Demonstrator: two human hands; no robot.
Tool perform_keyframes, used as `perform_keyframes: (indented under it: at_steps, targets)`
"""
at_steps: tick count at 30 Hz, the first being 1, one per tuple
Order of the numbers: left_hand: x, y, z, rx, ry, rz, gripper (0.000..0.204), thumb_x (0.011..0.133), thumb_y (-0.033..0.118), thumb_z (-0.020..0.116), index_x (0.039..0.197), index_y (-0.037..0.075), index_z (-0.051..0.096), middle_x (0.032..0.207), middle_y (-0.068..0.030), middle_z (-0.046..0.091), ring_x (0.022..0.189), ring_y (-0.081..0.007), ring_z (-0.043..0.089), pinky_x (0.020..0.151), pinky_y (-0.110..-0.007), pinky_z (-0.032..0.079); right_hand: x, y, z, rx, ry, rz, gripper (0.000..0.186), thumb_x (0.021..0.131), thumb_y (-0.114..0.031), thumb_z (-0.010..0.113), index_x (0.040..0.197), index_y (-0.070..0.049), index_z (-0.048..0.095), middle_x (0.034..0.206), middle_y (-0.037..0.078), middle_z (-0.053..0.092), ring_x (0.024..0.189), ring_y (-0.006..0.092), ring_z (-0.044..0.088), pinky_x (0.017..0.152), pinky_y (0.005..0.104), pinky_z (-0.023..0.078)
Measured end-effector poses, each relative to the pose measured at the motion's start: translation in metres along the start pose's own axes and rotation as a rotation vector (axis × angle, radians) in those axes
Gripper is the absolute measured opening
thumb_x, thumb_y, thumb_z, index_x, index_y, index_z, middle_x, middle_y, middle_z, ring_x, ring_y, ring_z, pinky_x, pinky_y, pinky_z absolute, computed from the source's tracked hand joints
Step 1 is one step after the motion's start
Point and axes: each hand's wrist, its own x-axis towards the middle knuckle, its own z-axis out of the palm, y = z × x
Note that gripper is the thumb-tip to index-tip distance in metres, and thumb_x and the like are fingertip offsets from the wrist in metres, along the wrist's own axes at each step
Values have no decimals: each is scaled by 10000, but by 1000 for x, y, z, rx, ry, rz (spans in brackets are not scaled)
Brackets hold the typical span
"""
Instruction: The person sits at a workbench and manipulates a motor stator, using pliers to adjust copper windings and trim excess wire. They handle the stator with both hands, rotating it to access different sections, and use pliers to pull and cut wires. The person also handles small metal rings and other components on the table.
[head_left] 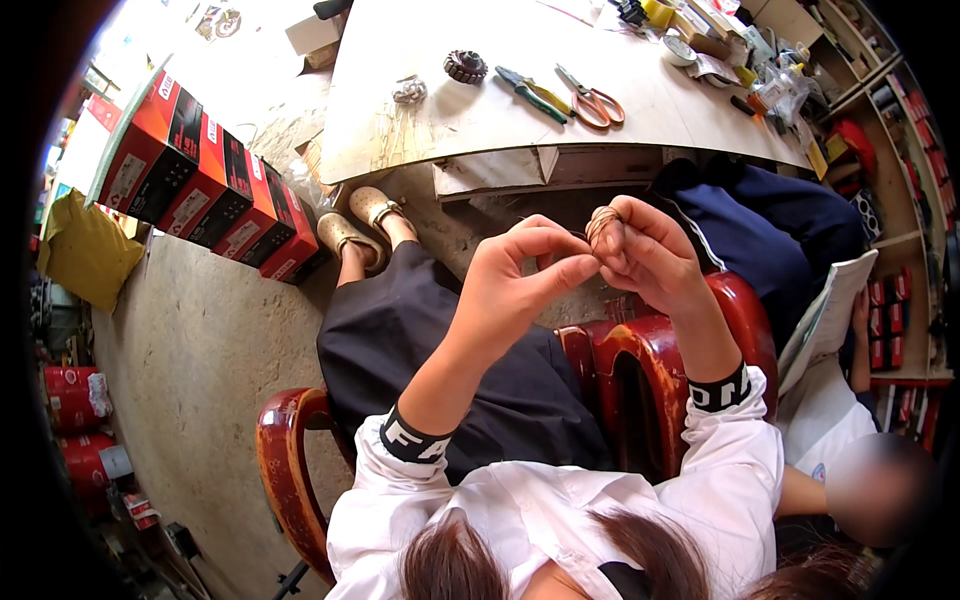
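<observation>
Head view: a pale desk (pixel 420 40), with red-and-black boxes (pixel 205 175) in a row beyond its left edge. The left hand (pixel 530 262) pinches thumb and forefinger at the lower left of a coil of thin brownish wire (pixel 603 222); the right hand (pixel 655 255) grips that coil by the fingertips. Pliers (pixel 533 95) and orange-handled scissors (pixel 597 106) lie near the desk's front edge, a dark toothed ring (pixel 465 67) to their left. The coil is held up before that edge.
</observation>
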Motion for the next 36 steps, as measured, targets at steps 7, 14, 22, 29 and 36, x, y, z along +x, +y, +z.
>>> perform_keyframes:
  at_steps: [7,14,22,29,36]
  targets:
    - [-1,-4,-5,-261,-110,-128,207,942,158,625,977,-37,685,941,-15,619,894,-82,549,830,-231,417,-1,1,2,-70,6,-21,186,1028,-120,400,1093,17,509,884,40,549,717,63,465,533,189,354]
    - [-4,-1,-3,-513,-119,-312,155,901,151,668,971,17,703,908,-7,679,831,-45,558,778,-202,430,0,-2,11,-176,8,-88,169,1024,-125,408,985,7,507,859,53,502,668,65,414,521,183,326]
    - [-13,-4,2,-621,-70,-377,167,894,100,634,996,-28,666,874,-13,620,771,-71,509,760,-229,442,-4,-11,16,-523,-63,-193,183,1030,-113,407,1037,26,526,901,69,563,745,90,505,612,211,408]
    - [-16,-4,2,-642,-64,-352,147,866,87,678,996,20,696,892,15,663,777,-29,541,723,-179,434,-1,-15,23,-799,-89,-357,153,997,-81,428,913,-2,530,833,82,580,713,137,503,643,256,428]
    - [-22,4,12,-304,72,-126,129,868,50,647,962,-25,695,898,8,610,785,-36,521,706,-185,401,-3,-13,29,-830,-56,-390,153,973,-52,430,900,-6,556,817,72,597,720,143,508,639,264,423]
